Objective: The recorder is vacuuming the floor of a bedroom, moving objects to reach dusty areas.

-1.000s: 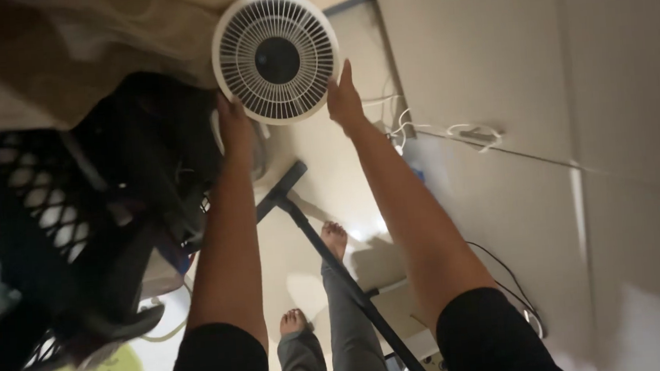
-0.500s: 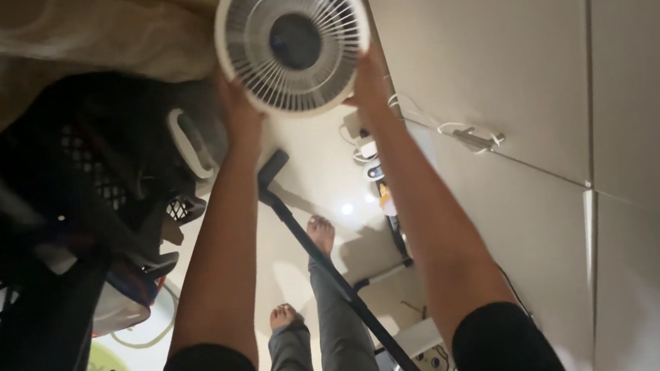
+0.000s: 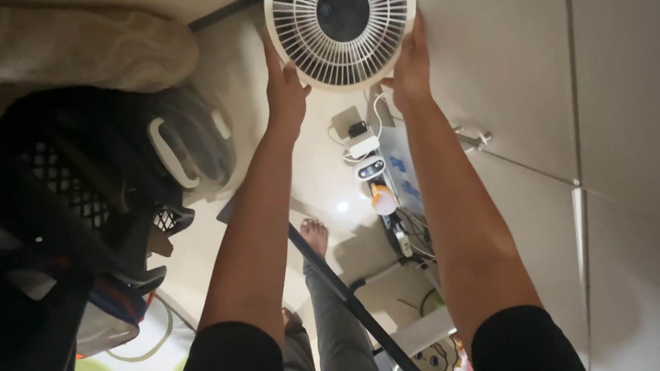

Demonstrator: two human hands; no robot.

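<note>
Both hands, left hand (image 3: 285, 95) and right hand (image 3: 411, 65), clamp the white fan (image 3: 342, 26); we should keep even pressure on its rim, level

I spotted a small white device with a dark screen (image 3: 370, 167) on the floor by the wall, a white-and-blue printed package (image 3: 400, 164) flat just beside it, and a colourful cartoon-printed box (image 3: 438, 357) at the bottom edge, partly hidden. Nothing else qualified.
</note>
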